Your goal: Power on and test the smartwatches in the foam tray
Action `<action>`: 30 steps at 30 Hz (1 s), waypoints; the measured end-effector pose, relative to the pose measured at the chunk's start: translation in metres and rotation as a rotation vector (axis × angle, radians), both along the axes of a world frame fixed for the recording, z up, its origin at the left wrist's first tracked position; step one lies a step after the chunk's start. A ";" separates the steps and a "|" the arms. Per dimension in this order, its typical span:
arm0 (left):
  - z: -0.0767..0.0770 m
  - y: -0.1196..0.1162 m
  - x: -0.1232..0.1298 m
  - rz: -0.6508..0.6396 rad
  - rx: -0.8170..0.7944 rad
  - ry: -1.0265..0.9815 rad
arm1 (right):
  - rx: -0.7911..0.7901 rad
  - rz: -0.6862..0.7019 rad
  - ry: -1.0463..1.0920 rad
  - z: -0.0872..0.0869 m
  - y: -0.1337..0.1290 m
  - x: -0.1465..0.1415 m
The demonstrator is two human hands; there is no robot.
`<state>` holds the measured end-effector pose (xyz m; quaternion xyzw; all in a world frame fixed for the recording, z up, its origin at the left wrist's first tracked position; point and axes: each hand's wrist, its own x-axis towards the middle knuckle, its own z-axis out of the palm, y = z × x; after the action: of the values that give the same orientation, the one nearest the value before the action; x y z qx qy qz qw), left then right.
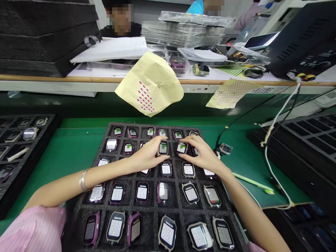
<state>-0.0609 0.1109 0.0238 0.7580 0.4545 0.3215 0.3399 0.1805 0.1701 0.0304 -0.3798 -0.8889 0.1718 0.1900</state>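
Note:
A black foam tray (151, 209) full of smartwatch bodies without straps lies in front of me, most with lit screens showing a white grid. My left hand (147, 154) has thumb and fingers closed around the edges of a silver-grey smartwatch (163, 147) in the second row. To its right, my right hand (202, 152) pinches a purple smartwatch (182, 147) by its top and bottom edges. Green blocks show on both screens. Whether either watch is lifted off its compartment floor I cannot tell. Some watches are hidden under my hands.
Another foam tray (25, 164) with watches is at the left, and dark trays (315, 140) stand at the right. A white cable (266, 157) hangs over the right side. Yellow sticker sheets (154, 84) droop from the shelf edge. A person (119, 21) sits beyond the shelf.

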 end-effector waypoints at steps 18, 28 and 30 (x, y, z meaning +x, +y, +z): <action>-0.020 -0.085 -0.138 0.553 -0.264 0.378 | -0.379 -0.493 0.491 -0.037 -0.062 0.069; -0.010 -0.037 -0.159 0.335 -0.167 0.355 | -0.379 -0.301 0.204 -0.032 0.014 0.073; -0.008 -0.031 -0.164 0.269 -0.142 0.500 | -0.290 -0.260 0.017 -0.028 0.026 0.074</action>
<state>-0.2247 0.0797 0.0161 0.7207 0.6421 0.1344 0.2240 0.2541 0.1961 0.0029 -0.5133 -0.7967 0.2754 0.1611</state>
